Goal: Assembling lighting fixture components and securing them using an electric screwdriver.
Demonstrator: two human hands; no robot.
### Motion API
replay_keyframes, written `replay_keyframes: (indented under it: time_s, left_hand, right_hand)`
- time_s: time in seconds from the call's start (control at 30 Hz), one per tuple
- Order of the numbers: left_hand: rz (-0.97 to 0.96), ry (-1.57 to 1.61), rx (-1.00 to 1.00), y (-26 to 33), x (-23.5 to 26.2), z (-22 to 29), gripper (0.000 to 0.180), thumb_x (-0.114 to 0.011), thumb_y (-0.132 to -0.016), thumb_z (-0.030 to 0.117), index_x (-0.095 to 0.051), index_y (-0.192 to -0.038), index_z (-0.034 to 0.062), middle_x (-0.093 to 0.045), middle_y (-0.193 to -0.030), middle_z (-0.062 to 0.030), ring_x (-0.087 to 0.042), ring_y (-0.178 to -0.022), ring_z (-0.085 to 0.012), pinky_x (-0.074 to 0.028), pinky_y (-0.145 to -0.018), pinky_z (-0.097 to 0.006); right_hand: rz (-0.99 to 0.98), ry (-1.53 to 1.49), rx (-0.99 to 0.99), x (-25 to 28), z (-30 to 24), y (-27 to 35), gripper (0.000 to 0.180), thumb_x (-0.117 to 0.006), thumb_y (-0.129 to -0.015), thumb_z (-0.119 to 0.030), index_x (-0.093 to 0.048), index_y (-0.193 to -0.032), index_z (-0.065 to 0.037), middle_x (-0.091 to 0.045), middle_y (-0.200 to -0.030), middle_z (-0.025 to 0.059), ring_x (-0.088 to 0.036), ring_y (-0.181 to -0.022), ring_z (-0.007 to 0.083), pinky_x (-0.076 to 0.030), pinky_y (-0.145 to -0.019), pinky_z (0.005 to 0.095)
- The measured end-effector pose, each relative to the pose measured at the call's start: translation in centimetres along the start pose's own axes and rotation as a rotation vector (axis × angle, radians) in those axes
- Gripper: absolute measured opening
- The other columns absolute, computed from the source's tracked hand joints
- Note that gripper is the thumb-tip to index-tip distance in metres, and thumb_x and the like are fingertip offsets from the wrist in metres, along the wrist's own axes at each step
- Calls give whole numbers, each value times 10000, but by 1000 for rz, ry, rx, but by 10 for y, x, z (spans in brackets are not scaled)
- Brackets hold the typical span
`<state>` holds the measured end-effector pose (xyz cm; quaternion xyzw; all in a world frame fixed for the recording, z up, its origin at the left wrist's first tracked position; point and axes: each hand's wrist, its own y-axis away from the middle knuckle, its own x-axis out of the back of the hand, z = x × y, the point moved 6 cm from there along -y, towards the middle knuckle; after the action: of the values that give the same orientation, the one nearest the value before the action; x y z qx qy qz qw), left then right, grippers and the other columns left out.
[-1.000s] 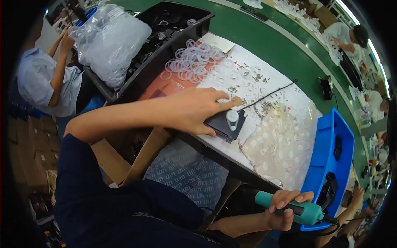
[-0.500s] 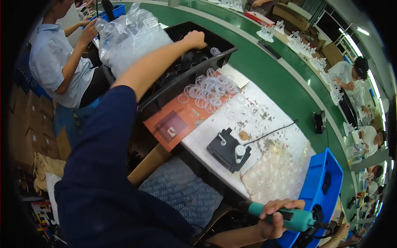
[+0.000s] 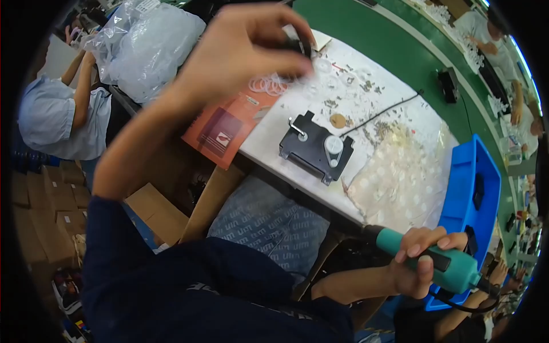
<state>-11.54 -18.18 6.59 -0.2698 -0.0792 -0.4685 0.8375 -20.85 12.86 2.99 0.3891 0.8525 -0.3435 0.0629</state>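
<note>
The left hand (image 3: 246, 54) hangs above the white bench (image 3: 400, 114), fingertips pinched on a small dark part (image 3: 302, 47). Lower it squarely onto the black fixture (image 3: 314, 147). The right hand (image 3: 420, 263) grips the teal driver (image 3: 440, 263); keep it low.

Clear plastic bags (image 3: 150, 48) upper left, brown cartons (image 3: 43, 194) below.

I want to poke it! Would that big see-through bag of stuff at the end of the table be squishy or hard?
Probably squishy: the clear plastic bag looks wrinkled and puffy, so its thin skin should dent. It is bulging full, so likely heavier than it looks. It would probably slump, not roll.
</note>
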Motion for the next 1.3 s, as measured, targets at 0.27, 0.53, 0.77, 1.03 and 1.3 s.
replay_keyframes:
  time_s: [0.27, 0.53, 0.77, 1.03, 1.3]
  left_hand:
    - [-277, 145, 157, 30, -107, -10, 240, -746, -723, 126, -623, -874, -14, -644, -725, -98, -608, -646, -125, -459, -580, -244]
    - [-223, -474, -337, 34, -112, 2, 202, -708, -741, 187, -648, -851, 29, -605, -770, -118, -579, -812, -272, -448, -751, -358]
    - [-285, -612, -419, 33, -96, 28, 257, -690, -756, 198, -653, -930, 12, -634, -949, -115, -562, -986, -274, -418, -869, -377]
    - [-427, -490, -465, 48, -96, 0, 353, -742, -710, 234, -680, -1024, 86, -626, -1111, -111, -571, -1055, -264, -412, -950, -408]
    - [-329, -487, -511, 55, -103, 8, 349, -798, -647, 194, -688, -957, 76, -648, -1051, -98, -612, -928, -261, -475, -825, -383]
  right_hand:
    - [-150, 109, -64, -11, 1, 9, 347, -622, -755, -71, -373, -994, -36, -526, -712, 130, -463, -477, 150, -410, -469, 226]
    - [-166, 41, -127, 2, -2, 18, 407, -634, -738, 65, -371, -1037, -17, -578, -799, 178, -593, -604, 209, -526, -562, 300]
    - [-226, 53, -150, -2, 2, 19, 409, -637, -737, 66, -374, -1039, -19, -583, -808, 178, -598, -613, 205, -522, -574, 303]
    - [-147, 33, -123, 1, 0, 14, 433, -658, -704, 85, -381, -1023, -6, -589, -799, 182, -596, -605, 199, -514, -578, 287]
    - [-123, 90, -114, 2, 0, 16, 451, -687, -669, 96, -396, -999, 2, -597, -744, 177, -616, -621, 198, -496, -568, 255]
